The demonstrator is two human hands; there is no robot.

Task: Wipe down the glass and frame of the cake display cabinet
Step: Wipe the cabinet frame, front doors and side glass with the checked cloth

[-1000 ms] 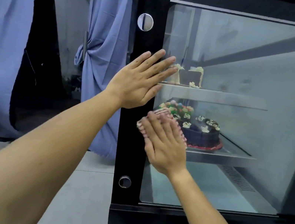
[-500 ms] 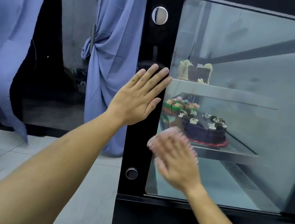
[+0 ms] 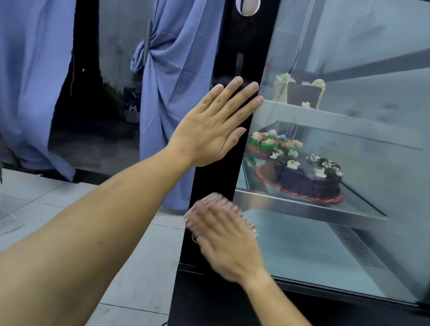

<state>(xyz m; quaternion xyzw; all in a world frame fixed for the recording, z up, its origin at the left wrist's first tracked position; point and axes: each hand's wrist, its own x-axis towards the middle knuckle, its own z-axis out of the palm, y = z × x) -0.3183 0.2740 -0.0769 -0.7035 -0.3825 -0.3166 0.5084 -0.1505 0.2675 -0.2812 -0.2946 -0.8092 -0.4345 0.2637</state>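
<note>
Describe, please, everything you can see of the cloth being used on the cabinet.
The cloth is pink-and-white striped, soft-looking, and mostly hidden under the right hand, whose flat fingers press it against the black frame at the glass's lower left corner. Only its blurred edge shows past the fingertips. It sits below the left hand, which rests flat on the frame.

I count two hands: the left hand [image 3: 214,125] and the right hand [image 3: 223,241]. I see one cloth [image 3: 218,206], one glass cabinet [image 3: 393,78], three cakes, two shelves, two round silver knobs, and two blue curtains.
</note>
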